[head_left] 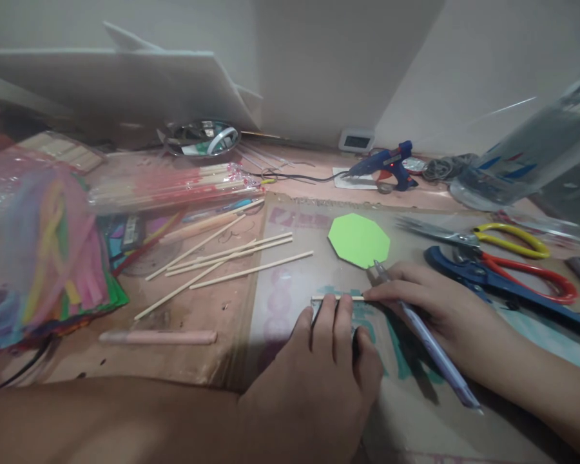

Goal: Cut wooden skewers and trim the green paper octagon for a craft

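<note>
My left hand [326,364] lies over the cardboard mat [283,258], its fingertips pressing on a short pale stick [331,298]. At the right end of that stick are the fingertips of my right hand [415,296], which also holds a light purple pen [437,351] slanting across the hand. Just beyond the right fingertips is a bright green octagon [358,240], flat on the mat. Several thin wooden sticks [251,269] lie loosely to the left, partly over the mat's edge.
Yellow-handled scissors [510,240], a red-handled tool [536,277] and blue cutters [464,270] lie right. Behind are a blue glue gun [384,164], a small display [356,140] and a clear container [517,154]. Colourful strips [67,245], bagged sticks [174,187] and a pink pen [159,338] are left.
</note>
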`<state>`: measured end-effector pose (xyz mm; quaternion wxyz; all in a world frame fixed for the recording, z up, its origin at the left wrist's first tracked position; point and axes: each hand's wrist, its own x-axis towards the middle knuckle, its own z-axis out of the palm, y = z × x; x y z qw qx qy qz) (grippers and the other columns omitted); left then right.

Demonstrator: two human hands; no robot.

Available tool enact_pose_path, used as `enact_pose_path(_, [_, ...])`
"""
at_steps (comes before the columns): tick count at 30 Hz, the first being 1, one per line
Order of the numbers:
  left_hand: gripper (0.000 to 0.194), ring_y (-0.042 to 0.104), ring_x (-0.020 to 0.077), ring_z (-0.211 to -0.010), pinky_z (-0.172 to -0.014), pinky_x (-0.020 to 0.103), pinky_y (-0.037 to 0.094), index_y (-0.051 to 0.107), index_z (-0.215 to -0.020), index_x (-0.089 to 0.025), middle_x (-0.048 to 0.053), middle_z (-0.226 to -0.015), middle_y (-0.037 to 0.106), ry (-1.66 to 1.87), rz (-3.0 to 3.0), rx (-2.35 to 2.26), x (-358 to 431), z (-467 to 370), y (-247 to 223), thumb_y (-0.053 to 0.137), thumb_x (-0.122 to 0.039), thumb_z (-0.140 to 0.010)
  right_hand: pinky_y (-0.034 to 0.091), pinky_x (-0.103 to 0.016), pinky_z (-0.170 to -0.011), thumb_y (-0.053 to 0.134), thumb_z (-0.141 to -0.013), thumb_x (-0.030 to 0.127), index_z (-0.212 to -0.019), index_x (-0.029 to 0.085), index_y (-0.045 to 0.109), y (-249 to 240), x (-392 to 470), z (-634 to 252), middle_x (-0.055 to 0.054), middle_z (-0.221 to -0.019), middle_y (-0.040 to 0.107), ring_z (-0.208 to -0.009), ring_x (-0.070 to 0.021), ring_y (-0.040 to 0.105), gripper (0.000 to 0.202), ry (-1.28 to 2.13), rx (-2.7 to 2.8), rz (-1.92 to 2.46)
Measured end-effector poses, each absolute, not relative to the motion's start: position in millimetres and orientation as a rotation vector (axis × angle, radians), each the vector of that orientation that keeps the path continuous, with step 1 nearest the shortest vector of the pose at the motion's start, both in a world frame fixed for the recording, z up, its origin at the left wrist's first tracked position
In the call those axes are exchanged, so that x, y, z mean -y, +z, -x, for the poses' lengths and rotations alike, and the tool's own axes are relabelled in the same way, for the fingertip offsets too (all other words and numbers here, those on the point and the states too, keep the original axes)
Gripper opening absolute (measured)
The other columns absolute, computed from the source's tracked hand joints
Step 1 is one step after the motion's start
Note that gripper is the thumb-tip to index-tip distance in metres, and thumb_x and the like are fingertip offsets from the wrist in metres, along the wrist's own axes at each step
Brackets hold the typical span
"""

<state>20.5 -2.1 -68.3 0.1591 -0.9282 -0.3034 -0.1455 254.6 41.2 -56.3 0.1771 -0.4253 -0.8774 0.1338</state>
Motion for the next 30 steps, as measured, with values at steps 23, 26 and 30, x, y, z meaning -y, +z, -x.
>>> enact_pose_path(23, [0.036, 0.061, 0.0387, -0.128, -0.097, 0.049, 0.054, 0.054, -0.125, -0.004, 0.030, -0.139, 0.059, -0.270, 2.743, 0.847, 4.3, -18.2, -65.1, 0.032, -0.019, -0.101, 0.055, -0.040, -0.070, 0.049, -0.096, 0.023, -0.104, 0.026, 0.073, -54.4, -43.0, -253.7, -0.010, -0.097, 0.069, -0.085, -0.0265, 0.068, 0.026, 0.428, 2.459, 1.240])
enact_pose_path(26, [0.036, 0.060, 0.0391, -0.129, -0.097, 0.050, 0.054, 0.054, -0.126, -0.004, 0.031, -0.139, 0.058, -0.261, 2.752, 0.843, 3.9, -17.4, -64.5, 0.033, -0.019, -0.101, 0.054, -0.039, -0.072, 0.049, -0.095, 0.022, -0.106, 0.025, 0.073, -55.4, -42.5, -254.5, -0.010, -0.098, 0.068, -0.087, -0.0254, 0.067, 0.026, 0.412, 2.464, 1.257])
enact_pose_path(30, [0.036, 0.061, 0.0384, -0.128, -0.096, 0.049, 0.055, 0.055, -0.125, -0.005, 0.030, -0.138, 0.059, -0.275, 2.750, 0.854, 4.4, -17.3, -64.3, 0.033, -0.019, -0.101, 0.053, -0.036, -0.071, 0.051, -0.094, 0.018, -0.106, 0.025, 0.073, -55.0, -42.2, -254.0, -0.008, -0.097, 0.068, -0.085, -0.0231, 0.067, 0.026, 0.406, 2.491, 1.249])
